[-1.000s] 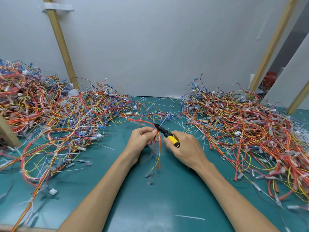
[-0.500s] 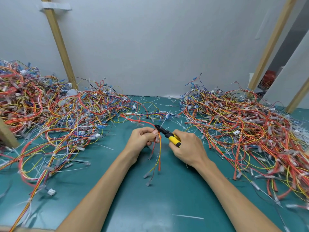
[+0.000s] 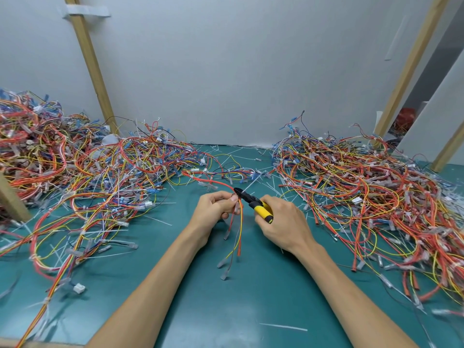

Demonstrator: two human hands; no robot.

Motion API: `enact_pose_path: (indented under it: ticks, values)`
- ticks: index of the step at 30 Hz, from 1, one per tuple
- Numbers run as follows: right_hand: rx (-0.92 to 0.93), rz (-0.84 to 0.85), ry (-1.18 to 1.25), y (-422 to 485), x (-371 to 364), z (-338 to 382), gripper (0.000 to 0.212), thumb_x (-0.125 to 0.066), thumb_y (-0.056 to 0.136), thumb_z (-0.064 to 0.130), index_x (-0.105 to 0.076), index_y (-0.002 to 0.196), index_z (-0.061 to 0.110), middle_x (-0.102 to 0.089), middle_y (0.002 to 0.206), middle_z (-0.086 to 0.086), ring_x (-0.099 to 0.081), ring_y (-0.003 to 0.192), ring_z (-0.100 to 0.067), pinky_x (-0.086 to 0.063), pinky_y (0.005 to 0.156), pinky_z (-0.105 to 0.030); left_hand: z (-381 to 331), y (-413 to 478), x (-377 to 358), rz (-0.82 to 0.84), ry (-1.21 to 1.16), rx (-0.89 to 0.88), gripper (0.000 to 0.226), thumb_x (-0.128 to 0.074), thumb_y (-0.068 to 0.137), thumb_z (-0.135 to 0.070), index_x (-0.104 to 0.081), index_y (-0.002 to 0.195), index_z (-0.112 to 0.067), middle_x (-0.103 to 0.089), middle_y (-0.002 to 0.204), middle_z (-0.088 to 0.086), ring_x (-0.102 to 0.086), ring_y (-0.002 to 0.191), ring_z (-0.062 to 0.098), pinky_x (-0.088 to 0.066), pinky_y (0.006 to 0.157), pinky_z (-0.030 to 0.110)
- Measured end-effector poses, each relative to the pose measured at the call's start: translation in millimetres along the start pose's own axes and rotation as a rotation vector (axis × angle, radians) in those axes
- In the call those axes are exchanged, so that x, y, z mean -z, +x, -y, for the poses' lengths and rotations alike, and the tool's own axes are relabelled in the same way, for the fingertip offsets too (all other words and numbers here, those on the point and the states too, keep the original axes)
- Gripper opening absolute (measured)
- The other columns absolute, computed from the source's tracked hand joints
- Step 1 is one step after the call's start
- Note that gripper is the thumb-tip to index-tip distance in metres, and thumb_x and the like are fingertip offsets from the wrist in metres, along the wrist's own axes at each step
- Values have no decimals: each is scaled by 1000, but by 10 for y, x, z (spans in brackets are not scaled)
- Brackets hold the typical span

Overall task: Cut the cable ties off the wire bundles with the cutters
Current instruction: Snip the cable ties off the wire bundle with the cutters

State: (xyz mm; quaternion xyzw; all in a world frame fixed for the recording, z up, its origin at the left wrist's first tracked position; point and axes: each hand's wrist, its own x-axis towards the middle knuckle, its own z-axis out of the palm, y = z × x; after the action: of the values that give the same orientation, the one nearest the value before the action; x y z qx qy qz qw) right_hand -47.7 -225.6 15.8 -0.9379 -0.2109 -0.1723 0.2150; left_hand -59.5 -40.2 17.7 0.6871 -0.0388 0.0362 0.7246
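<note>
Left hand [image 3: 213, 207]: knuckles up, fingers curled in, thumb and fingertips pinching the wire bundle [image 3: 240, 234] near its top.
Left forearm [image 3: 150, 285]: bare, comes in from the lower left and angles up toward the centre of the mat.
Right hand [image 3: 283, 224]: fingers wrapped round the yellow handles of the cutters [image 3: 253, 202], thumb lying on top.
Right forearm [image 3: 351, 285]: bare, comes in from the lower right, mirroring the left.
Cutters: black nose points up and left and meets the bundle right at the left fingertips. Too small to tell whether the blades sit on a cable tie.
Wire bundle: red, orange and yellow strands. One red strand arcs away toward the left heap, and the rest hang down between the two wrists with their clear-sleeved ends above the green mat [image 3: 251, 305].
Left heap [image 3: 88, 177]: tangled wires, many white ties showing.
Right heap [image 3: 364, 192]: tangled wires, mostly red and yellow.
Loose white ties [image 3: 283, 327]: scattered over the mat.
</note>
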Motion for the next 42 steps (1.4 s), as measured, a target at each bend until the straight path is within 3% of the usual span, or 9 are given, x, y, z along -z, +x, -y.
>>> enact_pose_path:
  ticks: [6,12,20,26,36,42]
  values:
    - [-13,1,-5,4,2,13,20,-57,87,36,-47,78,22,-46,60,6,-49,63,-24,-31,52,-32,6,5,-2,-3,-7,2,19,-57,94,-9,-62,75,-7,-60,64,0,-54,54,4,-31,57,23]
    - [-23,-15,-29,7,22,12,21,-58,86,38,-50,78,21,-48,57,2,-51,60,-27,-40,52,-33,10,5,-4,3,-5,4,20,-58,95,-10,-63,75,-8,-62,64,-1,-56,57,6,-32,58,24]
    - [-39,-7,-36,17,36,23,20,-60,84,37,-51,75,21,-49,55,1,-52,58,-26,-39,51,-32,0,-8,1,15,-3,11,18,-57,95,-11,-63,79,-7,-63,65,-1,-57,57,5,-32,58,25]
    - [-68,4,-8,20,37,8,29,-60,83,37,-42,65,23,-46,52,2,-50,55,-25,-30,47,-29,-5,-10,-9,9,-10,23,19,-58,95,-13,-63,77,-10,-64,66,-1,-60,62,8,-33,59,24]
    - [-33,8,24,5,-10,-40,14,-56,86,40,-51,83,26,-53,70,6,-52,68,-21,-37,56,-31,10,24,-15,-29,-148,51,17,-57,96,-14,-65,81,-13,-60,67,-2,-54,58,7,-36,62,24]
    - [-50,-14,-6,2,-7,-20,20,-59,85,37,-51,80,20,-50,61,4,-51,62,-25,-30,51,-31,16,25,-20,-16,-143,49,15,-57,96,-14,-64,83,-12,-59,72,2,-52,61,9,-38,61,22]
